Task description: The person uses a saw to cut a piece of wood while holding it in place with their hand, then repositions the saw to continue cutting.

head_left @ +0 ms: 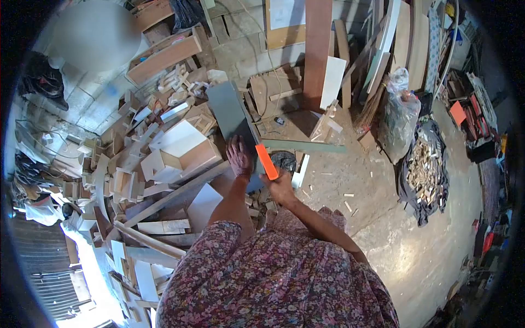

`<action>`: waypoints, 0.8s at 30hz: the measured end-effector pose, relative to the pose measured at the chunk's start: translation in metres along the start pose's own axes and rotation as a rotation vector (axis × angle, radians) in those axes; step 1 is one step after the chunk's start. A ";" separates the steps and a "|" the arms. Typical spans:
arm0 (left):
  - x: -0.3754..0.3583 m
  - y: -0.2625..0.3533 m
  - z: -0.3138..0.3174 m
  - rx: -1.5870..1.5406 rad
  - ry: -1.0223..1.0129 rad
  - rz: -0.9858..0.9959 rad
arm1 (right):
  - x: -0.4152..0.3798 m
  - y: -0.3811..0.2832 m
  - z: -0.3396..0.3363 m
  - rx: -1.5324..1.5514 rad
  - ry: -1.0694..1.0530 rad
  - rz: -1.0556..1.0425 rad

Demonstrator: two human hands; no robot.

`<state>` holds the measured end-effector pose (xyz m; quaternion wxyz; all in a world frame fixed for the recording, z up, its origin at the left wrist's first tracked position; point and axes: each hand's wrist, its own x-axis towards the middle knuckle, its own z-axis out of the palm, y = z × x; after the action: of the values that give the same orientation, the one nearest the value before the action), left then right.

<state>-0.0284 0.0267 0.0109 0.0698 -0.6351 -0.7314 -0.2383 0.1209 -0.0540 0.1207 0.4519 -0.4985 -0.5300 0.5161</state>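
A long grey board [225, 109] lies in front of me, pointing away toward the wall. My left hand [239, 157] rests flat on its near part, fingers spread. Just to the right, my right hand [280, 187] is wrapped round the orange handle of a saw [266, 162]. The saw's narrow blade runs forward along the board's right edge; whether its teeth touch the board I cannot tell. Beside my right hand sits a dark, crumpled bundle [284, 160], with a white strip [300, 171] next to it.
Wood offcuts and open boxes [183, 147] are heaped at the left. A green strip [306, 146] lies beyond my right hand. Tall planks [318, 54] lean on the wall. At the right stand a clear plastic bag [398, 123] and a dark sack of wood bits [424, 170].
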 end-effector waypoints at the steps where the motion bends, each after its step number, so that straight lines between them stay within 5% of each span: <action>1: 0.004 0.002 -0.004 -0.019 0.015 0.000 | 0.003 -0.003 -0.001 0.021 -0.010 0.021; 3: 0.008 0.003 -0.005 -0.013 -0.002 -0.008 | 0.006 -0.004 -0.003 -0.017 0.013 -0.062; 9: 0.007 -0.004 0.009 -0.012 0.079 0.000 | -0.020 -0.053 -0.027 -0.075 -0.085 0.239; 16: 0.005 -0.002 0.006 -0.060 0.087 0.028 | -0.005 0.000 -0.015 -0.071 -0.010 0.066; 19: 0.004 -0.001 0.007 -0.030 0.060 0.011 | 0.037 0.013 0.001 -0.042 -0.053 0.281; 24: 0.008 0.004 0.004 -0.039 -0.003 -0.043 | 0.046 0.012 0.005 -0.062 0.004 0.159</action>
<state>-0.0256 0.0360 0.0121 0.0512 -0.6207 -0.7403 -0.2532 0.1119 -0.0091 0.1063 0.3948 -0.5538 -0.5037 0.5326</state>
